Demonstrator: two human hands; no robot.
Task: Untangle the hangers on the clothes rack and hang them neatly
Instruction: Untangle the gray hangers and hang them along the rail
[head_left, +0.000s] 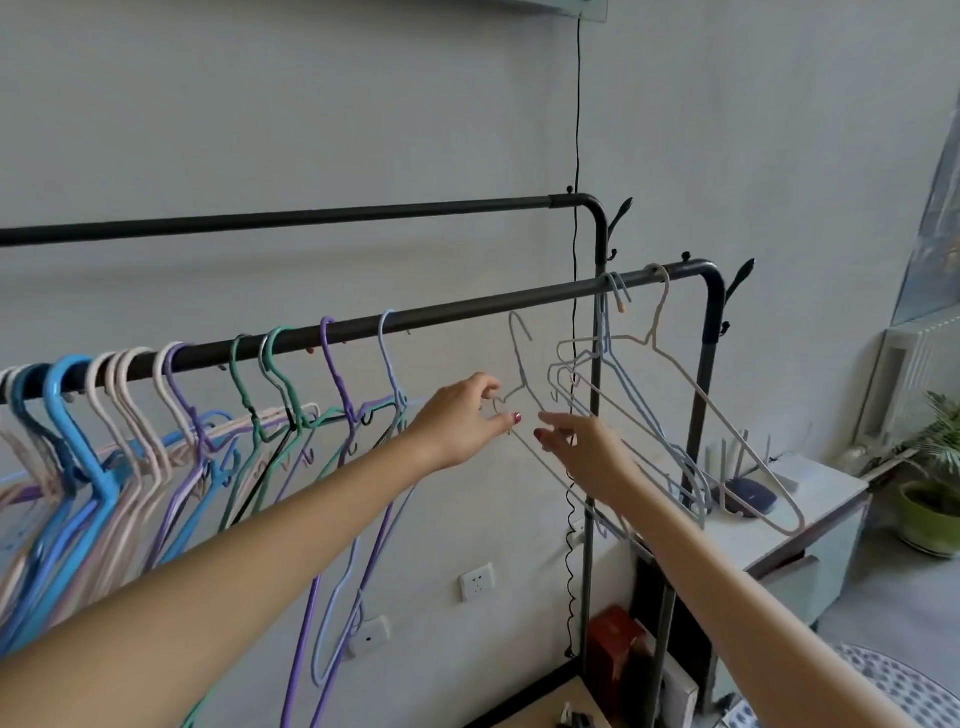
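Note:
A black clothes rack has a near rail (467, 309) and a higher far rail (291, 218). A tangled bunch of coloured hangers (171, 415) crowds the near rail's left part. Two pale hangers (654, 364) hang near its right end. A thin grey wire hanger (519, 358) is off the rail, its hook just below it. My left hand (462, 421) pinches this hanger at its neck. My right hand (587, 452) reaches to its sloping arm with fingers spread, touching or nearly touching the wire.
A black cable (577, 130) runs down the wall behind the rack. A low grey cabinet (810, 499) with a dark device stands at the right, a potted plant (930, 488) beyond it. Wall sockets (477, 581) and a red box (615, 649) sit low by the rack's leg.

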